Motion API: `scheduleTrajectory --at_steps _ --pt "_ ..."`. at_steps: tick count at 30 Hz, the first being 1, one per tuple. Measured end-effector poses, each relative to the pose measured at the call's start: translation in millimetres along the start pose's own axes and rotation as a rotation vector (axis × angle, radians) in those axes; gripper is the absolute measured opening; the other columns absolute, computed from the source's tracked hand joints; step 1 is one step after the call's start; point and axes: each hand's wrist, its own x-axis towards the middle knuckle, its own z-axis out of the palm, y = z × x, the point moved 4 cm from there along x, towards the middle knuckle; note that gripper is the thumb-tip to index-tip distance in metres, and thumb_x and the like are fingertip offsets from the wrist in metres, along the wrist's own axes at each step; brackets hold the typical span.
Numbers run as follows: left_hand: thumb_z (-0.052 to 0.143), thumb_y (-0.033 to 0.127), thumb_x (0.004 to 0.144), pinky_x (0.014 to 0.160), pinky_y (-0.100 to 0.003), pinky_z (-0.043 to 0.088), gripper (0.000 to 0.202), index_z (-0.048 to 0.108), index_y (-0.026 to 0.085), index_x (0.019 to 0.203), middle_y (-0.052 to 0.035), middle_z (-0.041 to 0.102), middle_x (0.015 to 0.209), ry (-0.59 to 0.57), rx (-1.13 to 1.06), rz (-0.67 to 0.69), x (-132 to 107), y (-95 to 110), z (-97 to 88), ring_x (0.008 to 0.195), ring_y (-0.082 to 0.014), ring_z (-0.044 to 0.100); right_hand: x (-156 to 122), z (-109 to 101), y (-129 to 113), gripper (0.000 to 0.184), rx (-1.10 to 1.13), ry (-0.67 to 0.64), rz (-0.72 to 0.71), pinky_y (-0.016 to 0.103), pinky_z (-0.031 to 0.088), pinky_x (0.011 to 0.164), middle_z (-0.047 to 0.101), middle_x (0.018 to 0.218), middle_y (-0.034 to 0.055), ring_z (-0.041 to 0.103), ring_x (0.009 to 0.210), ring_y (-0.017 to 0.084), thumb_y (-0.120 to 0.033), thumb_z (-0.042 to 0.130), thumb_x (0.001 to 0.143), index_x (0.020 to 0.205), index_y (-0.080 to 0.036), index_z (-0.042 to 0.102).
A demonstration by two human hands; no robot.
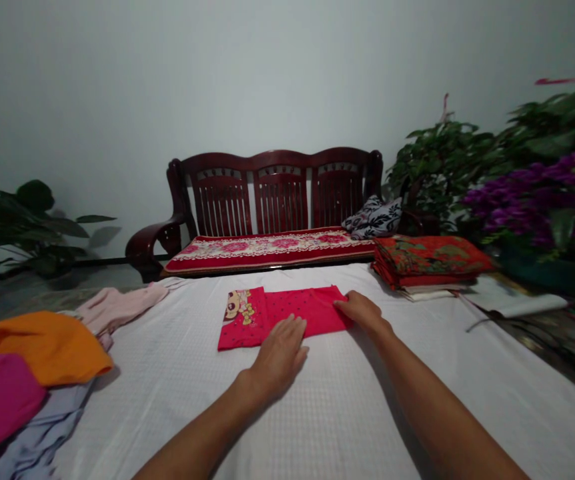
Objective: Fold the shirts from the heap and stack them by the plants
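Note:
A pinkish-red garment with dark dots lies folded into a long strip on the white cloth. A cartoon print shows at its left end, where one layer overlaps the strip. My left hand rests flat on the garment's near edge, around its middle, fingers stretched out. At the right end, my right hand pinches the garment's edge between thumb and fingers. Whether the garment is a shirt or something else, I cannot tell.
The white cloth covers the table. Loose clothes, including an orange garment, lie at left. Folded red fabric is stacked at the back right, near purple flowers. A wooden bench stands behind.

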Motion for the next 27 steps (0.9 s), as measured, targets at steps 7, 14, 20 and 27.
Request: scheduleTrajectory --at_steps 7,14,20,27 --pt "0.051 0.025 0.095 0.122 -0.047 0.031 0.057 0.042 0.013 0.15 -0.0137 0.038 0.158 -0.134 0.033 -0.072 -5.9 -4.2 21.1 0.149 -0.0289 0.031 13.8 0.3 3.6 0.029 0.119 0.009 -0.018 0.037 0.048 0.08 0.072 0.106 0.0157 0.067 0.101 0.031 -0.038 0.06 0.078 0.098 -0.017 0.068" --pt "0.051 0.027 0.095 0.12 -0.05 0.032 0.055 0.045 0.015 0.148 -0.0137 0.042 0.157 -0.06 -0.002 -0.052 -8.2 -8.4 26.1 0.148 -0.0292 0.033 17.8 9.2 -10.1 0.013 0.552 0.047 -0.117 0.027 0.044 0.055 0.068 0.067 0.0068 0.063 0.061 0.019 -0.026 0.06 0.079 0.083 -0.014 0.063" --pt "0.051 0.028 0.096 0.121 -0.049 0.031 0.053 0.047 0.012 0.146 -0.015 0.044 0.155 -0.011 0.035 -0.043 -8.7 -8.7 32.9 0.148 -0.0309 0.033 13.3 4.0 -48.5 0.02 0.659 0.031 -0.201 0.022 0.043 0.048 0.066 0.064 0.0004 0.06 0.053 0.014 -0.021 0.06 0.077 0.097 -0.014 0.062" --pt "0.051 0.031 0.096 0.121 -0.052 0.03 0.051 0.049 0.014 0.144 -0.0137 0.049 0.152 0.058 0.056 -0.025 -9.6 -8.6 34.9 0.148 -0.0328 0.033 13.7 21.4 -103.0 0.031 0.507 0.043 -0.314 0.022 0.043 0.054 0.069 0.069 -0.0001 0.061 0.056 0.014 -0.015 0.064 0.07 0.101 -0.015 0.068"
